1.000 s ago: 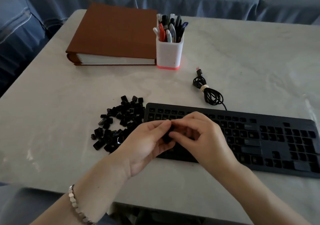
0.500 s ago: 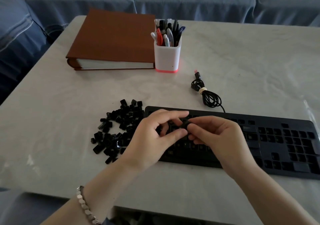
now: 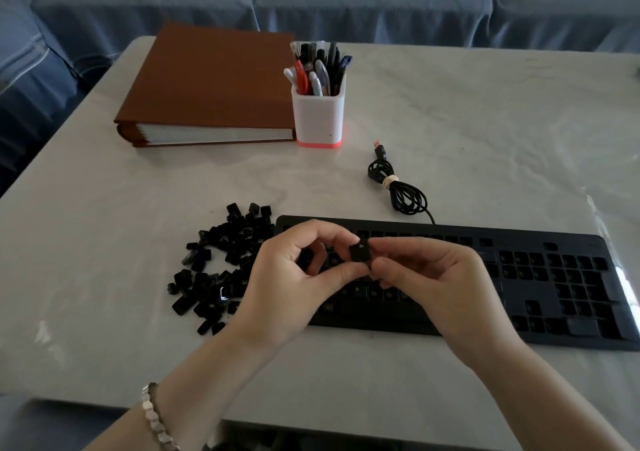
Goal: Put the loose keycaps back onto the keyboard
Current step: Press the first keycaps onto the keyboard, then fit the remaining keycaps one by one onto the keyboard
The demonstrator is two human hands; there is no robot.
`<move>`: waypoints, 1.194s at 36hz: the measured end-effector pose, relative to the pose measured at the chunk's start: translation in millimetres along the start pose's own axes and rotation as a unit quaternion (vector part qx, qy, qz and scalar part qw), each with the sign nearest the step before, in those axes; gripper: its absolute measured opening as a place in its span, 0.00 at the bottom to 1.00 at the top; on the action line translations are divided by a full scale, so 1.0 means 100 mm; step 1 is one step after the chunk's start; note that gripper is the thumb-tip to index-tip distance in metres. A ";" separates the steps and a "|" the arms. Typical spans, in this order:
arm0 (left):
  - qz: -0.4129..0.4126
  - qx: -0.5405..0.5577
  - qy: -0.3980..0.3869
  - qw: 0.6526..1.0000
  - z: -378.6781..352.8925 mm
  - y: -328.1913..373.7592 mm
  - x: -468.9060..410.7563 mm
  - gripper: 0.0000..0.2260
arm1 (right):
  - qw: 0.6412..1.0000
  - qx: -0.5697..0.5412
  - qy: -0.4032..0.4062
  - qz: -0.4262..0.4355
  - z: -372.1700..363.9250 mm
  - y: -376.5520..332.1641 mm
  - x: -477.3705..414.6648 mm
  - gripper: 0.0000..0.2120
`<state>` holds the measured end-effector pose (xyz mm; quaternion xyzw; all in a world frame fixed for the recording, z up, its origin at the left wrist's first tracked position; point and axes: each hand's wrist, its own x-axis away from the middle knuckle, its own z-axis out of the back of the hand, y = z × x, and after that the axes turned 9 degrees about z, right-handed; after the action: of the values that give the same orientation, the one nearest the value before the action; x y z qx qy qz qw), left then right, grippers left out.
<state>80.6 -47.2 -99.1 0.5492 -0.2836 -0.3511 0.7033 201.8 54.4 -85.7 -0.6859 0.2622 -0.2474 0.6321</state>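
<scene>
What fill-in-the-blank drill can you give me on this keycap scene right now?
The loose keycaps lie piled off the ____ end of the keyboard.
The left hand and right hand together pinch exactly ____ keycap.
The pen holder stands to the ____ of the binder.
Missing words: left; one; right.

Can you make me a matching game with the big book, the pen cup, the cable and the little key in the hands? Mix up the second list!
1 big book
2 pen cup
3 cable
4 keycap

A pinched by left hand and right hand
B coiled behind the keyboard
C brown, lying flat
D white with a pink base

Pairs: 1-C, 2-D, 3-B, 4-A
</scene>
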 end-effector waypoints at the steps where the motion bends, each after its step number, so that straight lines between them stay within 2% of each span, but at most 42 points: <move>1: -0.002 -0.002 0.002 1.000 -0.01 0.01 0.01 0.09 | 1.000 0.000 -0.002 -0.002 0.00 0.00 0.00 0.10; 4: -0.003 -0.002 0.006 1.000 -0.03 0.02 0.01 0.09 | 1.000 -0.007 -0.002 -0.008 0.00 0.02 0.01 0.09; 10: -0.020 -0.056 0.015 0.998 -0.04 -0.06 0.03 0.09 | 1.000 0.004 0.003 -0.030 -0.02 0.06 0.01 0.14; 13: -0.012 -0.064 0.007 0.998 -0.07 -0.12 0.04 0.11 | 0.999 0.033 0.015 -0.036 -0.04 0.10 0.01 0.09; 16: 0.012 -0.061 -0.006 0.998 -0.10 -0.18 0.05 0.15 | 0.996 0.081 0.024 -0.033 -0.01 0.17 0.02 0.07; 21: 0.029 -0.068 -0.032 0.997 -0.21 -0.26 0.04 0.14 | 0.990 0.131 0.040 -0.037 0.10 0.30 0.08 0.07; 26: -0.010 -0.120 -0.083 0.989 -0.47 -0.31 -0.04 0.15 | 0.981 0.179 0.070 -0.029 0.40 0.43 0.16 0.09; 32: -0.052 -0.218 -0.076 0.972 -0.86 -0.35 -0.16 0.11 | 0.950 0.285 0.128 -0.001 1.16 0.53 0.37 0.13; 38: -0.085 -0.332 -0.027 0.939 -1.22 -0.36 -0.30 0.19 | 0.902 0.398 0.166 0.032 2.07 0.52 0.60 0.16; 43: -0.098 -0.414 -0.015 0.905 -1.47 -0.43 -0.36 0.29 | 0.875 0.458 0.153 0.037 2.50 0.48 0.68 0.14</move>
<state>166.8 59.1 -175.9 0.2285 -0.0685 -0.5121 0.8251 417.7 190.5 -152.3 -0.2634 0.2379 -0.4180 0.8363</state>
